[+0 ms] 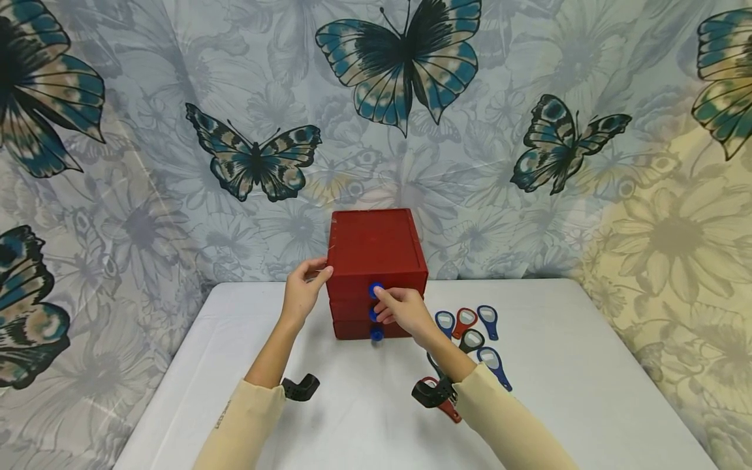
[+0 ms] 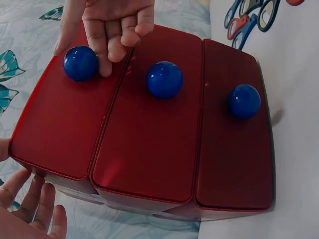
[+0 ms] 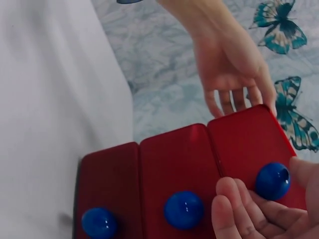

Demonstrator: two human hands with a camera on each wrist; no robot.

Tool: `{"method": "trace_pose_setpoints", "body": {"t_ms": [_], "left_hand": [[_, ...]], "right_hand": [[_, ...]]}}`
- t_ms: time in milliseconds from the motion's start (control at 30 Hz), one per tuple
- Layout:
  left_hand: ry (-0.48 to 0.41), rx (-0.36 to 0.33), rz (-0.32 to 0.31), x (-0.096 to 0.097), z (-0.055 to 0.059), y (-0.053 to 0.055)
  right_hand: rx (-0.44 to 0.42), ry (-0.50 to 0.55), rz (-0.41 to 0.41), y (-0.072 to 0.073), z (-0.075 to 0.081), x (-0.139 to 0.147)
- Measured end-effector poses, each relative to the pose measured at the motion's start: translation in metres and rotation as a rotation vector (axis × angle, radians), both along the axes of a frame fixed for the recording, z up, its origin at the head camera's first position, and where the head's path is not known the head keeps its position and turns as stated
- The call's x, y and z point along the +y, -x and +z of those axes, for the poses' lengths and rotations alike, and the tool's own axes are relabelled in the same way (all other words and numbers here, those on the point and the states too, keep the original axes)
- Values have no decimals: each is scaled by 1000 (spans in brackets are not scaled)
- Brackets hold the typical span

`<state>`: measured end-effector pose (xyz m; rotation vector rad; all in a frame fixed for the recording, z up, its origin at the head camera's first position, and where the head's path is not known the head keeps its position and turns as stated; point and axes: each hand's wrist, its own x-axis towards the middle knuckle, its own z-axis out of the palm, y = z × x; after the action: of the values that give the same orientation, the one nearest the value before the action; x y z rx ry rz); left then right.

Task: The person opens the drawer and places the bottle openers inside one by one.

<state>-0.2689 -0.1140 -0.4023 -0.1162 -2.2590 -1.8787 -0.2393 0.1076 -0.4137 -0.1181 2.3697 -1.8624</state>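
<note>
A small red cabinet point(image 1: 376, 243) stands on a white table, its three drawers flush with the front. Each drawer bears one round blue knob. My left hand point(image 1: 301, 297) rests against the cabinet's left side near the upper front corner, fingers fairly straight and thumb at the edge. At the top drawer, my right hand point(image 1: 405, 310) has its thumb and index finger on either side of the top knob point(image 2: 80, 63). Its other fingers curl loosely before the drawer fronts, near the middle knob point(image 2: 164, 79). The bottom knob point(image 1: 376, 334) is untouched.
Several magnifying glasses with blue, red and black frames lie right of the cabinet, including a blue one point(image 1: 494, 367). My right forearm partly covers some. A butterfly-print cloth point(image 1: 470, 222) hangs behind the table point(image 1: 564, 365).
</note>
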Motion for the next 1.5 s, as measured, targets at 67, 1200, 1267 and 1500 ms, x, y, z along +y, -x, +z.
{"method": "trace_pose_setpoints", "body": {"t_ms": [67, 1200, 1267, 1500], "left_hand": [[-6, -10, 1, 0, 0, 0], [-33, -22, 2, -1, 0, 2], [-37, -25, -1, -1, -1, 3], [-39, -4, -3, 0, 3, 1]], "right_hand": [[2, 0, -25, 0, 0, -2], [164, -35, -50, -78, -10, -4], [172, -35, -40, -86, -10, -3], [190, -48, -13, -102, -12, 0]]}}
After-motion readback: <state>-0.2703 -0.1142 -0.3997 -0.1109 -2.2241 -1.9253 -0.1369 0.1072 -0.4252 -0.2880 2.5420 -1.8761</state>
